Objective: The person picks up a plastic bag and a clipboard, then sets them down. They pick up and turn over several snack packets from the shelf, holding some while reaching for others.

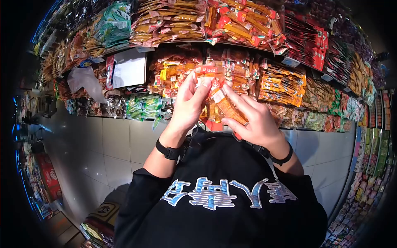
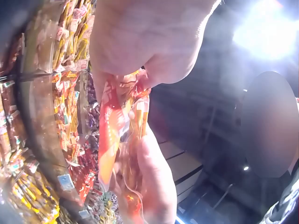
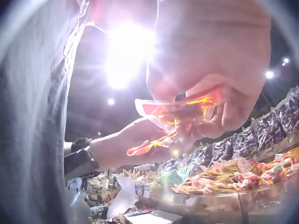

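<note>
Both hands hold small clear-and-red snack packets in front of the shelves. In the head view the left hand (image 1: 189,103) pinches a red-topped packet (image 1: 209,71) between thumb and fingers. The right hand (image 1: 258,124) grips a packet with orange-brown strips (image 1: 229,108), thumb below and fingers above. The packets overlap between the hands; their exact number cannot be told. In the left wrist view the left hand (image 2: 149,37) holds a red and orange packet (image 2: 110,135). The right wrist view shows the right hand (image 3: 210,70) round a glossy packet (image 3: 175,109).
Tiered bins of packaged snacks (image 1: 169,20) curve across the front. A white sheet (image 1: 129,68) and a crumpled clear plastic bag (image 1: 87,82) lie at the left. Orange packets (image 1: 282,84) fill a bin at the right. Tiled floor (image 1: 115,140) shows below, with more shelves at both sides.
</note>
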A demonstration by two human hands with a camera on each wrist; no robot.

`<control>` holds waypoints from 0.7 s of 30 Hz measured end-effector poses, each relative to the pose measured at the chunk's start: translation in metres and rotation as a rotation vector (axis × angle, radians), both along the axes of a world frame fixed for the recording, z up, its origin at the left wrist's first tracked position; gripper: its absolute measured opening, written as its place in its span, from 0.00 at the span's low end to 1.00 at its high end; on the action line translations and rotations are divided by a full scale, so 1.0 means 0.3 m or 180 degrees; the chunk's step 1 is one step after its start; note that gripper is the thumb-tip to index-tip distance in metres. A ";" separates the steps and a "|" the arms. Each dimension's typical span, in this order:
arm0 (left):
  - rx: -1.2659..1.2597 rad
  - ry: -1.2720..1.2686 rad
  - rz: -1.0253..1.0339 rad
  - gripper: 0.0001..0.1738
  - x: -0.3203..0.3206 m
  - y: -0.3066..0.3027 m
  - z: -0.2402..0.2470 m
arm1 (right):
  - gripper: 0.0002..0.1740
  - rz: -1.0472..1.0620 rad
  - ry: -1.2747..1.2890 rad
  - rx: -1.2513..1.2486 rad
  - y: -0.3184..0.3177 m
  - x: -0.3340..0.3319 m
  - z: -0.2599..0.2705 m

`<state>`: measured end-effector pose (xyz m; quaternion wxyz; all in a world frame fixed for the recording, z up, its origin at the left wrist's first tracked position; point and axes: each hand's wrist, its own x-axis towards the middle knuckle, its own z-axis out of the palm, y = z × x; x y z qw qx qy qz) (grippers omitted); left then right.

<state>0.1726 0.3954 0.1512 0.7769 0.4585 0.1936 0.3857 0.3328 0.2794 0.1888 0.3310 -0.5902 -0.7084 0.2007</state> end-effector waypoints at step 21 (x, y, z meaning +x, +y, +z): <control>0.0101 0.0201 -0.0242 0.23 0.147 -0.360 0.073 | 0.36 -0.0162 0.2898 -0.0316 -0.349 0.189 -0.056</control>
